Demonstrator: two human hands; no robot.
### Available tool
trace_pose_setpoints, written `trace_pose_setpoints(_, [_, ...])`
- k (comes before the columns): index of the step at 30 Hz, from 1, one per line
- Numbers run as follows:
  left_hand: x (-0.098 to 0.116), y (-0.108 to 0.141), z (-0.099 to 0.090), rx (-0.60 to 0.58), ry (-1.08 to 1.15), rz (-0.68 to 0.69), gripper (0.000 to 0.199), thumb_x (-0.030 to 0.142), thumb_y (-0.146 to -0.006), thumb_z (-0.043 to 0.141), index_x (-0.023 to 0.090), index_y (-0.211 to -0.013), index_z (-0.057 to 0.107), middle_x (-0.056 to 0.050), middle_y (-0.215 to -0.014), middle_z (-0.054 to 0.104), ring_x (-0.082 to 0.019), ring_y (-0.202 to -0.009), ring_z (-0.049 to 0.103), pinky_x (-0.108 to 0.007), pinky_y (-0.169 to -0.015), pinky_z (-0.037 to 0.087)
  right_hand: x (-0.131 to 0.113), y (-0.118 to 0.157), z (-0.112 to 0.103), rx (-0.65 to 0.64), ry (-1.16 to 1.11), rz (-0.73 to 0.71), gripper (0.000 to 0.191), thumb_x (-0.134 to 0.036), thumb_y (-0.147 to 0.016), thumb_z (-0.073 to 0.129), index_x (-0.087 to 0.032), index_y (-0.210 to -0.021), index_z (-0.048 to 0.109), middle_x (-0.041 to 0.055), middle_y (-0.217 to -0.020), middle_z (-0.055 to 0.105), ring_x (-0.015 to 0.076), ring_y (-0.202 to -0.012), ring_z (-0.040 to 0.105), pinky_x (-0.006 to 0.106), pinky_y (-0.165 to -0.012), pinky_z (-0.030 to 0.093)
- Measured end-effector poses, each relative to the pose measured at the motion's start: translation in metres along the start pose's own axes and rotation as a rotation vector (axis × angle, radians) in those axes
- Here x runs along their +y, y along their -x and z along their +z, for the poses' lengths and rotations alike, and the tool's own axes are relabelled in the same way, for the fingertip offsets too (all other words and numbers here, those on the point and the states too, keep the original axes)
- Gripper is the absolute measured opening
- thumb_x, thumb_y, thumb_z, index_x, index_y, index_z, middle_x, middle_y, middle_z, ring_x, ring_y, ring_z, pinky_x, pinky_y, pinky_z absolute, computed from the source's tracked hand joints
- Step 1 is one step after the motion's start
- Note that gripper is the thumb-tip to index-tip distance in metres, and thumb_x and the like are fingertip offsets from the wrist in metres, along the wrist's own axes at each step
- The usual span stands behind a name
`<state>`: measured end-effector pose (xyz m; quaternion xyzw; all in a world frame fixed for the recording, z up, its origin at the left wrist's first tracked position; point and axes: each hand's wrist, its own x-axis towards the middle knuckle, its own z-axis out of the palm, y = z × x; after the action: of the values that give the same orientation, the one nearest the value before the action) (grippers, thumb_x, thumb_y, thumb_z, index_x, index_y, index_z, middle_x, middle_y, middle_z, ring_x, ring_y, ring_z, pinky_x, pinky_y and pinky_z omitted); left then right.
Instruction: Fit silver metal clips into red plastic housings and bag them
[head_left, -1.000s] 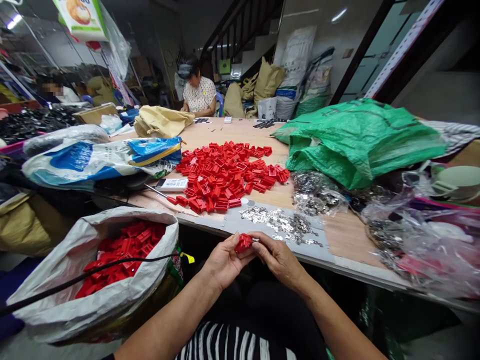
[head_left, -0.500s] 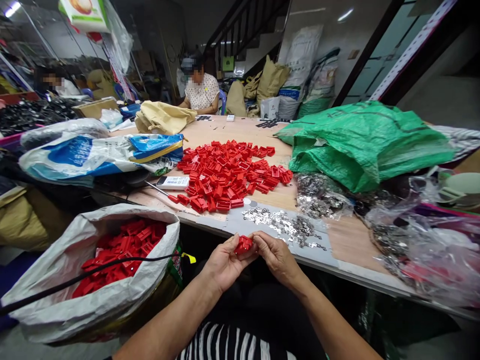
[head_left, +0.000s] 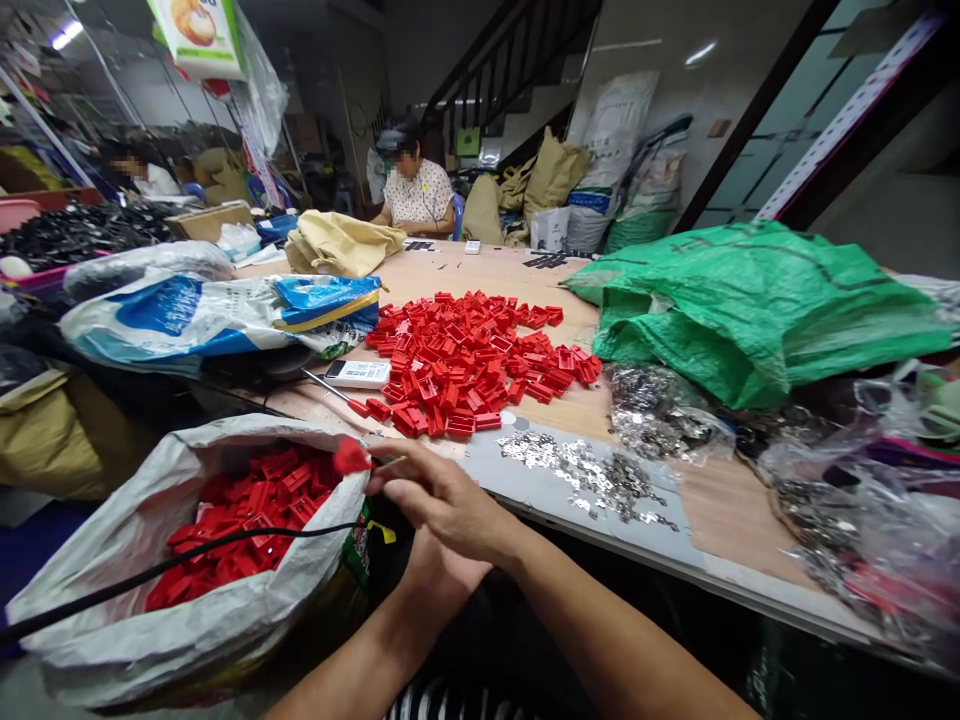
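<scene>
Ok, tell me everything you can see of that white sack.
The white sack stands open-mouthed by the table, on the left; it looks like creased woven plastic, with coloured print outside. Many red pieces lie in it, and a black cord crosses its mouth. A blurred red piece shows at its right rim, near the right hand; contact is unclear.

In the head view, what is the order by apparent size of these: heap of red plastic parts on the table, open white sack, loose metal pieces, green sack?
1. Open white sack, helped by being nearer the camera
2. Green sack
3. Heap of red plastic parts
4. Loose metal pieces, taken as one spread
</scene>
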<state>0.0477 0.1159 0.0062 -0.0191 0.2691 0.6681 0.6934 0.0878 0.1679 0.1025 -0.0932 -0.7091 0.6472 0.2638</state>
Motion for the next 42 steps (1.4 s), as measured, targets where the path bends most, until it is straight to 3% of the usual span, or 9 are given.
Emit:
trace_pose_setpoints(2, [0.001, 0.001, -0.005, -0.042, 0.049, -0.023, 0.037, 0.048, -0.085, 0.051, 0.026, -0.114, 0.058, -0.008, -0.11, 0.065, -0.025, -0.111, 0.058, -0.041, -0.094, 0.047, 0.007, -0.019, 0.007, -0.04, 0.078, -0.004, 0.04, -0.024, -0.089, 0.055, -0.026, -0.128, 0.047, 0.0011, -0.105, 0.064, 0.0148, -0.094, 0.059, 0.026, -0.08, 0.046])
trace_pose_setpoints(4, [0.005, 0.001, -0.008, -0.069, 0.07, -0.095, 0.037, 0.048, -0.084, 0.053, 0.024, -0.111, 0.059, -0.009, -0.106, 0.066, -0.025, -0.103, 0.061, -0.041, -0.088, 0.049, 0.022, -0.028, -0.002, 0.104, 0.281, 0.031, 0.032, -0.023, -0.088, 0.056, -0.023, -0.12, 0.053, 0.0005, -0.098, 0.065, 0.0143, -0.086, 0.06, 0.025, -0.076, 0.046])
trace_pose_setpoints(7, [0.013, 0.0, -0.012, -0.026, 0.07, -0.138, 0.041, 0.051, -0.082, 0.057, 0.019, -0.108, 0.058, -0.008, -0.093, 0.067, -0.021, -0.084, 0.065, -0.037, -0.08, 0.05, 0.049, -0.023, -0.035, 0.353, 0.812, 0.153, 0.02, -0.022, -0.088, 0.056, -0.021, -0.108, 0.06, 0.0024, -0.096, 0.064, 0.0164, -0.088, 0.059, 0.027, -0.078, 0.045])
trace_pose_setpoints(11, [0.015, -0.005, -0.017, 0.003, 0.082, -0.154, 0.046, 0.053, -0.083, 0.055, 0.018, -0.111, 0.055, -0.006, -0.086, 0.066, -0.019, -0.076, 0.065, -0.036, -0.078, 0.049, 0.077, -0.006, -0.077, 0.412, 1.22, 0.354, 0.027, -0.016, -0.088, 0.055, -0.021, -0.114, 0.058, 0.0072, -0.108, 0.06, 0.0194, -0.094, 0.059, 0.029, -0.079, 0.045])
trace_pose_setpoints(18, [0.017, -0.009, -0.019, 0.022, -0.016, -0.119, 0.037, 0.043, -0.084, 0.059, 0.017, -0.111, 0.056, -0.004, -0.086, 0.065, -0.016, -0.075, 0.065, -0.034, -0.078, 0.051, 0.081, 0.004, -0.093, 0.39, 1.246, 0.373, 0.013, -0.016, -0.089, 0.053, -0.021, -0.098, 0.061, 0.0053, -0.102, 0.059, 0.0186, -0.09, 0.059, 0.027, -0.074, 0.044])
trace_pose_setpoints(25, [0.012, -0.012, -0.005, -0.013, -0.462, 0.179, 0.062, 0.024, -0.072, 0.075, 0.028, -0.126, 0.045, -0.005, -0.11, 0.064, -0.018, -0.093, 0.065, -0.03, -0.08, 0.052, 0.051, 0.057, -0.065, 0.343, 0.965, 0.288, 0.008, -0.014, -0.086, 0.056, -0.021, -0.085, 0.06, 0.0001, -0.085, 0.059, 0.0137, -0.078, 0.056, 0.023, -0.069, 0.042])
trace_pose_setpoints(31, [-0.007, -0.021, -0.001, -0.074, -0.594, 0.229, 0.031, 0.025, -0.071, 0.075, 0.017, -0.097, 0.06, -0.001, -0.087, 0.068, -0.013, -0.079, 0.065, -0.026, -0.075, 0.054, 0.041, 0.107, -0.076, 0.342, 0.735, 0.343, 0.008, -0.021, -0.087, 0.056, -0.021, -0.09, 0.063, 0.0009, -0.084, 0.063, 0.0152, -0.076, 0.058, 0.024, -0.067, 0.043])
trace_pose_setpoints(36, [-0.015, -0.019, 0.0, -0.09, -0.613, 0.225, 0.035, 0.023, -0.068, 0.077, 0.017, -0.097, 0.058, -0.004, -0.092, 0.071, -0.015, -0.081, 0.066, -0.03, -0.076, 0.055, 0.042, 0.135, -0.128, 0.595, 1.169, 0.521, 0.011, -0.021, -0.085, 0.056, -0.02, -0.094, 0.062, 0.0035, -0.093, 0.065, 0.02, -0.084, 0.06, 0.029, -0.071, 0.042])
trace_pose_setpoints(42, [-0.017, -0.017, 0.002, -0.087, -0.67, 0.287, 0.035, 0.021, -0.066, 0.078, 0.018, -0.096, 0.06, -0.001, -0.089, 0.072, -0.012, -0.079, 0.065, -0.026, -0.078, 0.054, 0.047, 0.132, -0.144, 0.573, 1.387, 0.652, 0.008, -0.021, -0.086, 0.057, -0.021, -0.092, 0.063, 0.0023, -0.096, 0.065, 0.0195, -0.086, 0.061, 0.027, -0.066, 0.039])
